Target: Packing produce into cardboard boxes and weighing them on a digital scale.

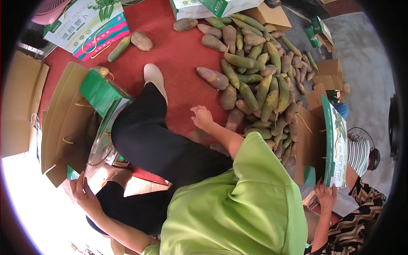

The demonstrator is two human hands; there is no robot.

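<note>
My left hand (85,196) is closed on the lower edge of an upright cardboard carton (68,123), beside its small green corner flap. This carton has green outer panels and yellow cord handles, and its dim inside hides most of what it holds. Over the red floor covering, my right hand (202,117) is empty, its fingers loosely apart. Just to its right begins a big heap of long radishes (255,87), some green, others brownish and soil-covered. One brownish radish (212,78) lies at the heap's near-left side, above my right hand.
A printed carton (85,29) stands at the far left, with a green radish (119,49) and a brown one (141,41) beside it. At right, a co-worker's hand (326,196) holds another open carton (310,140). More cartons (329,73) line the heap's far side.
</note>
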